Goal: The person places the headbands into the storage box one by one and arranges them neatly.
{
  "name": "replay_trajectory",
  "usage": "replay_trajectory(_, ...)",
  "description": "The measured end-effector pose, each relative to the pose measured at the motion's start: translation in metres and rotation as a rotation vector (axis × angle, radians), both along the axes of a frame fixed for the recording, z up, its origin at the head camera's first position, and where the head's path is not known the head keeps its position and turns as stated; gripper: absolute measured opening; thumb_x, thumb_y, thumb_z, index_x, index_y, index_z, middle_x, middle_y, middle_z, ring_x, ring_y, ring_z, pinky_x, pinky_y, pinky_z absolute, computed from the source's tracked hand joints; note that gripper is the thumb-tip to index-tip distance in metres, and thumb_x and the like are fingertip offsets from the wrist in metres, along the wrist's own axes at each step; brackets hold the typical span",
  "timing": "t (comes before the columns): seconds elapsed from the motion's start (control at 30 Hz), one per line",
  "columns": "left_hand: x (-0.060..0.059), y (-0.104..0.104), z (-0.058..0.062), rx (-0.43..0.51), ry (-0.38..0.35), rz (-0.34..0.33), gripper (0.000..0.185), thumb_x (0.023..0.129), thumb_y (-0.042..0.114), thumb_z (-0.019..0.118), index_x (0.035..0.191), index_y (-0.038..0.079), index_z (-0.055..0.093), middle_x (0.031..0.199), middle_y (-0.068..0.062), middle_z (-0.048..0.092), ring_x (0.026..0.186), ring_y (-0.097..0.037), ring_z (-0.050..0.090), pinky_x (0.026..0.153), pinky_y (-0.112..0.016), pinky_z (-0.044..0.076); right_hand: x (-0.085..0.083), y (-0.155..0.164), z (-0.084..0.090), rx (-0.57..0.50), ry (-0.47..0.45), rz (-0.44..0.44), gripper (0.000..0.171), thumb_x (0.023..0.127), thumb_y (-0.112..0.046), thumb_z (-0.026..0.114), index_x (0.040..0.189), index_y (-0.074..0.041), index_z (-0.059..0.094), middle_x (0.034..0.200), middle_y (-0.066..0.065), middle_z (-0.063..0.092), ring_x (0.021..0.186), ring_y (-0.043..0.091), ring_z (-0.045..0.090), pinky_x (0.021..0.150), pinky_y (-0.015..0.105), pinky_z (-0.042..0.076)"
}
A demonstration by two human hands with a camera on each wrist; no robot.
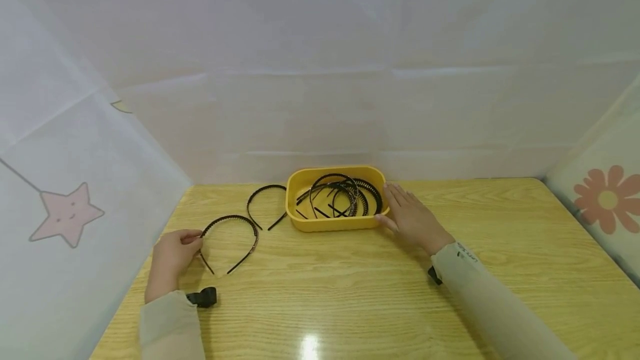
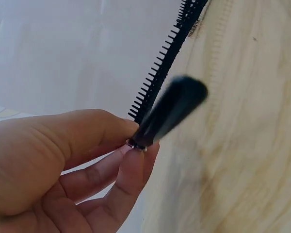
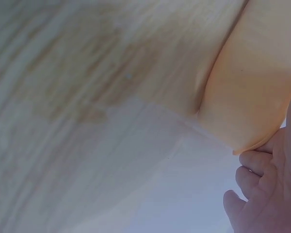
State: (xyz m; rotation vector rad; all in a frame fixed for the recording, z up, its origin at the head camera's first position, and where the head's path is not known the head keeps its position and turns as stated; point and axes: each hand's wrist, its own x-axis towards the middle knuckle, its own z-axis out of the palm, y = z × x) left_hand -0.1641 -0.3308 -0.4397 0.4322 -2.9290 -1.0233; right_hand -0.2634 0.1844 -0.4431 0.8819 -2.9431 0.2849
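Observation:
My left hand (image 1: pixel 172 254) pinches one arm of a black toothed headband (image 1: pixel 230 216) between thumb and fingers, at the table's left side. Close up in the left wrist view, a row of comb-like teeth runs along the headband (image 2: pixel 157 80), and its smooth end points toward the camera. At the back of the table stands a yellow plastic basket (image 1: pixel 335 225) with several dark headbands (image 1: pixel 378 196) inside. My right hand (image 1: pixel 415 221) touches the basket's right end, fingers extended along its side and thumb by the front corner. The right wrist view shows fingers (image 3: pixel 254 167) at the basket's rim.
Another black headband (image 1: pixel 267 186) lies on the wooden table (image 1: pixel 310 293) just left of the basket, one arm against it. Pale cloth walls (image 1: pixel 320 115) rise behind and on both sides of the table.

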Motion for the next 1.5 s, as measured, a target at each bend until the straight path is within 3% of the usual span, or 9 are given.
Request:
replay_trajectory(0.13,0.0,0.001,0.004,0.033,0.022,-0.003,0.039,0.103,0.017,0.058,0.134,-0.006,0.062,0.119,-0.027,0.068,0.096,-0.035,0.069,0.078,-0.046,0.059,0.0,0.0,0.001,0.001,-0.003,-0.005,0.081,0.107,-0.05,0.043,0.159,0.007,0.017,0.166,0.024,0.016,0.153,0.039,0.015,0.123,0.055,0.017)
replay_trajectory(0.23,-0.001,0.001,0.006,0.109,0.017,0.008,0.04,0.103,0.015,0.059,0.135,-0.008,0.06,0.119,-0.027,0.068,0.092,-0.029,0.072,0.074,-0.039,0.061,-0.001,-0.001,0.002,0.002,-0.006,-0.008,0.081,0.107,-0.051,0.043,0.159,0.006,0.018,0.166,0.024,0.017,0.153,0.039,0.015,0.124,0.056,0.017)
replay_trajectory(0.53,-0.006,0.007,0.009,0.31,0.006,0.034,0.043,0.104,0.019,0.062,0.141,-0.002,0.058,0.131,-0.025,0.064,0.107,-0.028,0.07,0.082,-0.029,0.061,-0.001,-0.002,0.004,0.016,0.009,-0.007,0.08,0.108,-0.05,0.042,0.159,0.007,0.019,0.165,0.024,0.019,0.153,0.039,0.016,0.124,0.055,0.018)
replay_trajectory(0.9,-0.011,0.016,0.015,0.494,0.079,0.055,0.048,0.103,0.022,0.063,0.145,0.001,0.055,0.142,-0.022,0.057,0.098,0.005,0.065,0.091,-0.026,0.057,-0.001,-0.001,0.003,0.029,0.014,-0.016,0.08,0.107,-0.051,0.043,0.159,0.007,0.019,0.166,0.024,0.019,0.153,0.039,0.017,0.125,0.054,0.014)
replay_trajectory(1.23,-0.015,0.029,0.019,0.718,0.161,0.113,0.051,0.099,0.018,0.069,0.144,0.0,0.056,0.125,0.002,0.068,0.101,0.001,0.067,0.091,-0.026,0.056,0.0,-0.001,0.001,0.027,0.002,-0.021,0.081,0.107,-0.051,0.044,0.159,0.007,0.018,0.165,0.024,0.018,0.154,0.038,0.015,0.124,0.054,0.014)
replay_trajectory(1.5,-0.019,0.04,0.02,0.912,0.234,0.173,0.054,0.094,0.015,0.074,0.142,-0.001,0.057,0.119,0.005,0.069,0.107,-0.006,0.068,0.089,-0.025,0.057,-0.001,-0.001,-0.001,0.022,-0.002,-0.016,0.082,0.107,-0.051,0.043,0.159,0.007,0.019,0.166,0.024,0.017,0.154,0.038,0.014,0.124,0.054,0.014)
